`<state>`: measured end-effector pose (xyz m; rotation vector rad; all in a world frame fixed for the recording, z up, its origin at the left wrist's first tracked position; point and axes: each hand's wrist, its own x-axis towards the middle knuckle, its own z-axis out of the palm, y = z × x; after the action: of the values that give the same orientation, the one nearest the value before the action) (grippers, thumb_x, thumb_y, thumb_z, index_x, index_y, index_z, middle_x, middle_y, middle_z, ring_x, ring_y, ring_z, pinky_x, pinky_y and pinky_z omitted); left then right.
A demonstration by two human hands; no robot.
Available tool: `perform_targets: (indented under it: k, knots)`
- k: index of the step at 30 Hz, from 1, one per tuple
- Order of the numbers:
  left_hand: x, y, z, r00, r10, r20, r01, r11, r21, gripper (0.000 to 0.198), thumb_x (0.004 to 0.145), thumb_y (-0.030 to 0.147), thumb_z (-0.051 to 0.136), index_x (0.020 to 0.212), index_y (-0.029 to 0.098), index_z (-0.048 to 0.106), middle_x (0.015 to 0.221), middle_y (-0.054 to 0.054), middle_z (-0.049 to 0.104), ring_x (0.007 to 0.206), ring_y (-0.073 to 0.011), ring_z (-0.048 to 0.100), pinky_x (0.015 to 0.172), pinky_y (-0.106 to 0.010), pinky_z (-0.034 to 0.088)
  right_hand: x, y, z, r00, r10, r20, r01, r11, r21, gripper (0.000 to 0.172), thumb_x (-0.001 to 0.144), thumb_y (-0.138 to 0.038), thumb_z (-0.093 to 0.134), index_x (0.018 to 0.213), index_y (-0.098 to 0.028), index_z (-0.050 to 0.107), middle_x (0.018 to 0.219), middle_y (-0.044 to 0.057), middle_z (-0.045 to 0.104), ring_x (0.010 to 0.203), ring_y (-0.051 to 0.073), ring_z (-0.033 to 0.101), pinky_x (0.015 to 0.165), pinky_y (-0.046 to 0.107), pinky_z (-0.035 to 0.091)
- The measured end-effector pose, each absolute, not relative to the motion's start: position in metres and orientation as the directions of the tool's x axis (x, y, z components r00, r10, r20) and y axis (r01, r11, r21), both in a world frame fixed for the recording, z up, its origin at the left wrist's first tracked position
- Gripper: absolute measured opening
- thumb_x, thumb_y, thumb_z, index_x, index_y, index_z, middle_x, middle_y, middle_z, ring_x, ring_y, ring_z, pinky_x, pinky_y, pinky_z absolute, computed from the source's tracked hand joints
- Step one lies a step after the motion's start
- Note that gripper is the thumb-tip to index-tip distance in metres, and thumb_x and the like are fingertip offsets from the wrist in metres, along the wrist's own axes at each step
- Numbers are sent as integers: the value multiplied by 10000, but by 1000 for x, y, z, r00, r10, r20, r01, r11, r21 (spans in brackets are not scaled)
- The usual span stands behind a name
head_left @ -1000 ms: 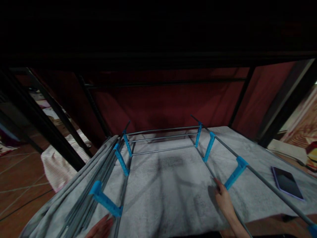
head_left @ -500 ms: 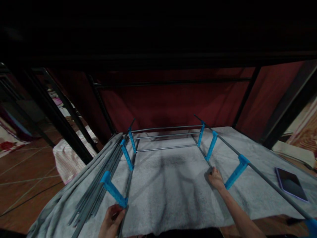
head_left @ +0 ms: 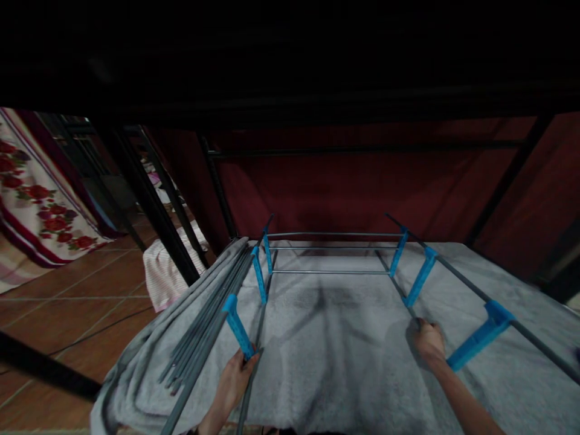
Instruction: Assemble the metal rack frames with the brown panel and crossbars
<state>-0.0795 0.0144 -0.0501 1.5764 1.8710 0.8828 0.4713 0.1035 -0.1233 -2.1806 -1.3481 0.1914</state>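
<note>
A frame of thin grey rods (head_left: 333, 272) and blue plastic connectors (head_left: 259, 275) stands on a grey blanket (head_left: 326, 338). Down at the near left, my left hand (head_left: 236, 376) is closed round the foot of the nearest left connector (head_left: 239, 329), where the lower left rod (head_left: 247, 396) passes. My right hand (head_left: 428, 339) has its fingers wrapped on the lower right rod (head_left: 413, 314), between two right-hand connectors. The nearer of these, a tilted blue connector (head_left: 478, 338), is beside my right wrist. My fingertips are partly hidden.
A bundle of loose grey rods (head_left: 211, 320) lies left of the frame. Black metal posts (head_left: 151, 205) and a dark red curtain (head_left: 335, 193) stand around the blanket. A striped cloth (head_left: 170, 266) hangs at the left, above the tiled floor (head_left: 81, 314).
The view has swung left, so the frame appears further right and the dark tablet-like device has left view. My left hand appears further forward with the connector. My right hand keeps its hold.
</note>
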Motion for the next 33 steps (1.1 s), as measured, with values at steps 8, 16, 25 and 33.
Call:
perform_targets:
  k: [8, 16, 25, 33]
  knots:
    - [-79, 26, -73, -247, 969, 20, 602, 137, 787, 450, 751, 525, 483, 955, 155, 638, 965, -128, 734, 957, -301, 680, 859, -353, 517, 473, 105, -136, 473, 859, 197, 843, -376, -385, 519, 742, -227, 414, 1183, -49, 621, 947, 217, 638, 875, 330, 677, 772, 424, 523]
    - [-80, 28, -68, -253, 967, -35, 554, 175, 814, 444, 699, 540, 560, 969, 204, 670, 1059, -88, 731, 1055, -320, 651, 952, -369, 494, 470, 111, -126, 520, 846, 121, 818, -452, -356, 484, 760, -305, 445, 1181, -141, 619, 1017, 179, 630, 954, 336, 655, 793, 423, 516]
    - [-147, 70, -85, -141, 923, -357, 99, 372, 923, 636, 428, 452, 767, 1014, 216, 690, 958, -89, 742, 995, -388, 651, 869, -496, 529, 466, 144, -92, 566, 780, 269, 726, -317, -610, 620, 754, -276, 431, 1337, -68, 453, 1171, 188, 579, 1086, 288, 579, 921, 371, 451]
    - [-140, 131, -44, -265, 930, -254, -75, 243, 967, 804, 431, 503, 827, 1141, 181, 628, 1377, -165, 542, 1250, -401, 502, 993, -486, 475, 474, 165, -83, 539, 820, 193, 667, -275, -693, 425, 746, -299, 407, 1074, -96, 587, 913, 149, 670, 862, 270, 646, 742, 344, 482]
